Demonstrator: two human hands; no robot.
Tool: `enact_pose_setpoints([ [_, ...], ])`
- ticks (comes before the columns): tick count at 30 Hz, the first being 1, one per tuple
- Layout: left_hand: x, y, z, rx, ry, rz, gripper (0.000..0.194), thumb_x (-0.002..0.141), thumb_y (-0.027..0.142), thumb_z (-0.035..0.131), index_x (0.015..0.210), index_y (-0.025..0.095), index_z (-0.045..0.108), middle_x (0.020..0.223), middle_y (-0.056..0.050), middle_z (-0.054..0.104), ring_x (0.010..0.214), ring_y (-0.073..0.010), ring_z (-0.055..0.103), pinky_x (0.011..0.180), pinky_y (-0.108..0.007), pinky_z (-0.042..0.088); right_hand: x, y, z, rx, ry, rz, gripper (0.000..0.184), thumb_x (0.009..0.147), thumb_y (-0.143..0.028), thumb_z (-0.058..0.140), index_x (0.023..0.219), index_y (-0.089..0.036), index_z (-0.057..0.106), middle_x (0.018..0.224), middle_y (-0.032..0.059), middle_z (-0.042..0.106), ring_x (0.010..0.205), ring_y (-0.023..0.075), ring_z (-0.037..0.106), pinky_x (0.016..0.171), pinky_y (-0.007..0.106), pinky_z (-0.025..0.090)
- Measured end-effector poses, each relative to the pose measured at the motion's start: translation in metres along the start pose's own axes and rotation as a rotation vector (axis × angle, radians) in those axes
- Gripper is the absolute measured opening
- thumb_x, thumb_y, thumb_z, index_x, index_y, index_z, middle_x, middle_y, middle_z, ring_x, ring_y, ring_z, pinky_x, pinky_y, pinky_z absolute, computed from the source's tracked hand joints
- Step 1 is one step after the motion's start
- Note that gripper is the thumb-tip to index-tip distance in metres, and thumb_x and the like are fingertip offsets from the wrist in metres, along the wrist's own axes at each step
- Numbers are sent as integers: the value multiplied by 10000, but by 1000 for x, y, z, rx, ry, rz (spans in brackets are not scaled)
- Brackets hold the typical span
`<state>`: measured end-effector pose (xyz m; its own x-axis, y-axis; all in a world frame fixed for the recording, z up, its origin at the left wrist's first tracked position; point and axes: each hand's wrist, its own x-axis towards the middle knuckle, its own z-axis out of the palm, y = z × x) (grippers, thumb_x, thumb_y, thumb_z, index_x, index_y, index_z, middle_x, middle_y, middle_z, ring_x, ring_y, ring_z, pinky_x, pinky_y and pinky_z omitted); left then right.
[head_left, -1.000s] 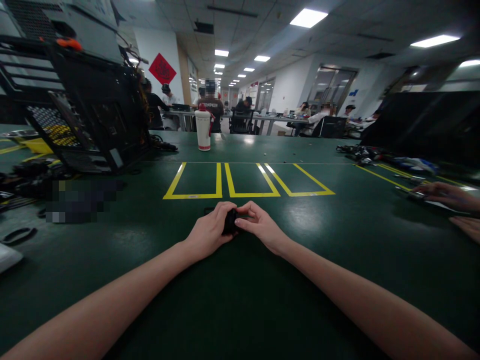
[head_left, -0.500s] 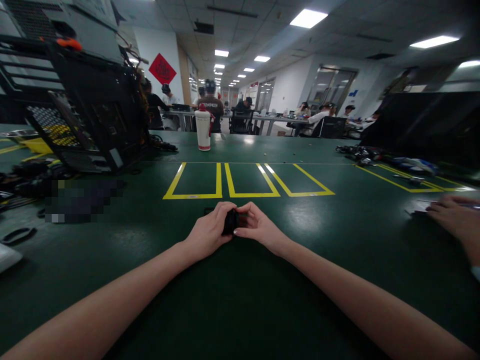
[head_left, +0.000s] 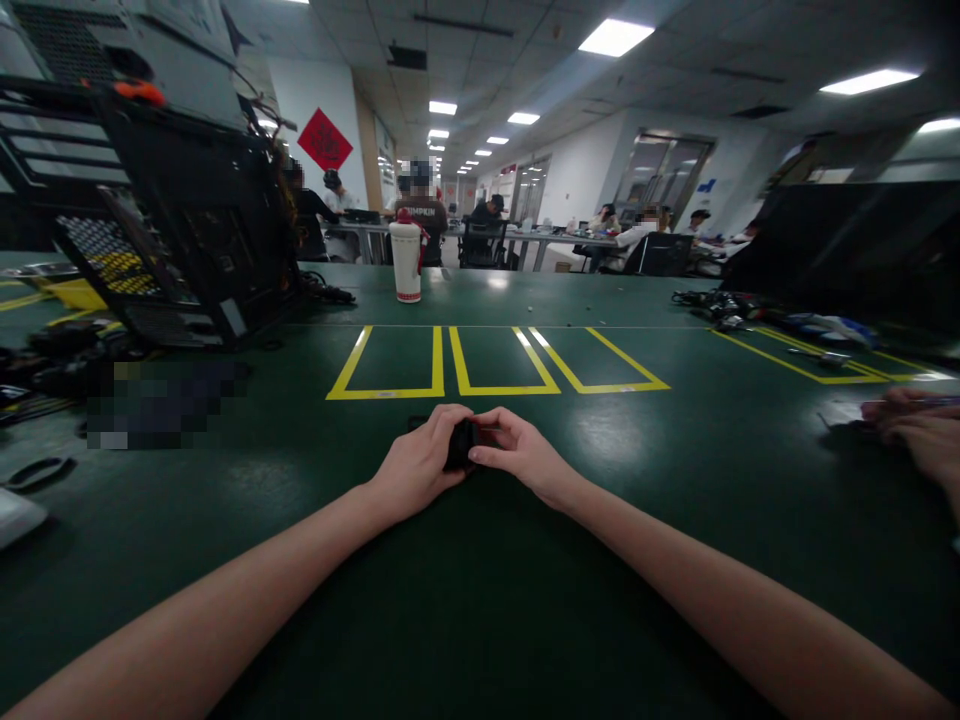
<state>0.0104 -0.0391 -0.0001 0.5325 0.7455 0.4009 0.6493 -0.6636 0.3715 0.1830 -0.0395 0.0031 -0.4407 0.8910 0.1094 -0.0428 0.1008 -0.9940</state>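
A small black object (head_left: 460, 447) lies low over the green table (head_left: 480, 600), between my two hands; its kind is hard to make out. My left hand (head_left: 420, 455) wraps over it from the left, fingers curled around its far side and thumb at the near side. From the right, my right hand (head_left: 517, 450) grips the object's right end between thumb and fingers. A dark part of it, or another dark thing, shows just behind my left fingers. Much of the object is hidden under the left hand.
Beyond the hands, yellow tape (head_left: 499, 391) marks three frames on the table. A white tumbler (head_left: 407, 262) stands farther back. An opened black computer case (head_left: 187, 230) fills the left, with cables nearby. At the right edge, another person's hand (head_left: 926, 435) works over the table.
My right fingers and thumb spread slightly at the object's right end, then closed on it again. My left hand stayed in place. The other person's hands shifted at the right edge.
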Motion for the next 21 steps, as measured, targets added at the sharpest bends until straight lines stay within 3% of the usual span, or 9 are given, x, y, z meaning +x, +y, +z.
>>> enact_pose_setpoints([
  [5,0,1,-1,-7,-3,-2,600,671,197,568,1154,269,219,1163,-36,383,974,-219,504,735,-379,467,-3,0,2,40,-19,-42,402,584,-133,678,901,-218,445,1011,-3,504,1008,155,501,915,355,392],
  [11,0,2,-2,-16,2,-3,579,701,228,555,1166,269,212,1152,-35,398,953,-209,515,703,-364,481,-4,-3,5,30,23,-44,238,677,-218,610,871,-216,473,944,3,531,918,155,539,816,353,447],
  [16,0,1,-1,2,8,-3,579,690,221,570,1156,258,228,1143,-34,405,952,-205,513,714,-359,480,-2,-1,3,-19,57,0,329,663,-230,626,958,-205,483,997,31,533,963,170,523,872,376,410],
  [21,0,0,0,14,10,3,596,669,193,584,1149,241,234,1142,-41,400,945,-208,511,724,-359,475,-2,1,1,40,-8,-17,345,637,-194,649,933,-199,473,1004,23,526,1003,168,507,901,372,391],
])
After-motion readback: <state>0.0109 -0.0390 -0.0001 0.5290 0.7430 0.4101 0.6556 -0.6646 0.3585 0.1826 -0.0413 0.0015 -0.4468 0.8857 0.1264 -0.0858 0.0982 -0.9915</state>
